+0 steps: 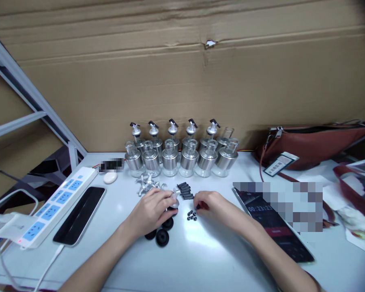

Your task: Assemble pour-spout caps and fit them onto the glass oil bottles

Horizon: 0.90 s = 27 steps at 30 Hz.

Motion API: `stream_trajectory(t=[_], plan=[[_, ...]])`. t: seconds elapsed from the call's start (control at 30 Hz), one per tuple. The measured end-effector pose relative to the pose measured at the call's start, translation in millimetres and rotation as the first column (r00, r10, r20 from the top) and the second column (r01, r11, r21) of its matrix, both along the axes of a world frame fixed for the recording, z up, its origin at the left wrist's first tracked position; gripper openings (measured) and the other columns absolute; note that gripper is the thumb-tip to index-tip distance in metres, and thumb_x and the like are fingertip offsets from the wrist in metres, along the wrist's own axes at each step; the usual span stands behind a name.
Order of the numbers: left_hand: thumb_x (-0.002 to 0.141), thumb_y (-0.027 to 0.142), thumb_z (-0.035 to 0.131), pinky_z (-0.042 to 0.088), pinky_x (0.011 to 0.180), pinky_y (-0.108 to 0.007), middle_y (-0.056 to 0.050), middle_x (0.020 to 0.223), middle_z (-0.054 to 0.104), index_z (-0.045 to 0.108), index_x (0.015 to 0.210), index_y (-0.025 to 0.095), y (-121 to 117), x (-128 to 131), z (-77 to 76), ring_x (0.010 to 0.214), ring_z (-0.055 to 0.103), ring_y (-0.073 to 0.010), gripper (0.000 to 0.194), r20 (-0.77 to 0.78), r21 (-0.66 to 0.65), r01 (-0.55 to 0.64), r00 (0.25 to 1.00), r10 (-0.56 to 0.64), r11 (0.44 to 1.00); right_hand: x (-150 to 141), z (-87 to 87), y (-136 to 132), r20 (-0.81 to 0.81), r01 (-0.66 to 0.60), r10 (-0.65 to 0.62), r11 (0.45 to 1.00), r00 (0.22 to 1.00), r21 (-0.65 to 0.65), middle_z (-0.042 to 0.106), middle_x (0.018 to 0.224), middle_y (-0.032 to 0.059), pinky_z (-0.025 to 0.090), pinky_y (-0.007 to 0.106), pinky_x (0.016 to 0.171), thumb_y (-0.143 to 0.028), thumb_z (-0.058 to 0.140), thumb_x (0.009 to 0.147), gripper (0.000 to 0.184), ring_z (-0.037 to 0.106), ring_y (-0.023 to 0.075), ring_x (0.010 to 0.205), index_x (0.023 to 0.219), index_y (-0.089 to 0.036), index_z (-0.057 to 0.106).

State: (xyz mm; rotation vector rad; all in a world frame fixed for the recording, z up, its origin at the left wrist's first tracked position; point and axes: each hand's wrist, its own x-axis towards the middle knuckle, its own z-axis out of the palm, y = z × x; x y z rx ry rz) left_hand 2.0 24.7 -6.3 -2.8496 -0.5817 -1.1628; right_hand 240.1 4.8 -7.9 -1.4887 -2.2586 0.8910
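My left hand (155, 207) is closed round a silver pour spout (175, 202), its flared base facing right. Round black rubber stoppers (162, 238) lie beneath and beside that hand, partly covered by it. Beyond the fingers is a pile of loose silver spout pieces (145, 185). Black flip levers (186, 191) are grouped between my hands. My right hand (212, 205) pinches a small dark part, mostly hidden by the fingers. Just left of it, several small black rings (192, 215) rest on the table.
Glass bottles with metal sleeves (169, 163) stand in two rows; several at the back carry pour spouts (173, 127). A power strip (57, 207) and phone (80, 215) lie left. Right are a tablet-like device (280, 231) and brown bag (316, 144). Cardboard (158, 89) rises behind.
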Motion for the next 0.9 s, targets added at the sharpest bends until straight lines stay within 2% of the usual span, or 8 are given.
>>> stream_trajectory(t=[0.4,0.57,0.7,0.9], plan=[[0.092,0.021,0.052,0.052,0.072,-0.032,-0.011,0.094,0.066,0.050,0.102,0.014,1,1,0.2,0.083,0.063,-0.0178,0.013,-0.014,0.002,-0.009,1.000,0.009,1.000,-2,2.1,-4,0.028,-0.028,0.029,0.999,0.999,-0.019,0.066,0.082,0.0053,0.044,0.027,0.068,0.002,0.050,0.070,0.032,0.058,0.0167,0.071,0.090,-0.015,0.069],[0.092,0.022,0.051,0.052,0.071,-0.032,-0.010,0.093,0.066,0.050,0.101,0.014,0,0,0.5,0.082,0.063,-0.0176,0.012,-0.012,0.007,-0.014,1.000,0.014,1.000,-4,5.1,-7,0.003,-0.065,0.065,0.998,0.998,-0.005,0.066,0.082,0.0055,0.044,0.026,0.066,0.003,0.048,0.070,0.035,0.057,0.0156,0.070,0.091,-0.014,0.070],[0.092,0.022,0.051,0.052,0.071,-0.032,-0.011,0.093,0.066,0.050,0.101,0.014,0,0,-0.3,0.082,0.063,-0.0179,0.012,-0.013,0.008,-0.014,1.000,0.014,1.000,-5,8.1,-8,-0.018,-0.095,0.094,0.995,0.995,-0.042,0.066,0.081,0.0048,0.043,0.026,0.067,0.004,0.047,0.069,0.037,0.057,0.0153,0.070,0.092,-0.015,0.070],[0.092,0.022,0.051,0.053,0.071,-0.032,-0.010,0.093,0.066,0.050,0.102,0.015,1,1,-1.0,0.082,0.063,-0.0176,0.012,-0.014,-0.003,-0.015,1.000,0.015,1.000,-4,10.4,-8,-0.007,-0.072,0.072,0.996,0.997,-0.059,0.060,0.086,0.0047,0.043,0.026,0.068,-0.004,0.059,0.068,0.032,0.055,0.0157,0.073,0.097,-0.014,0.067]])
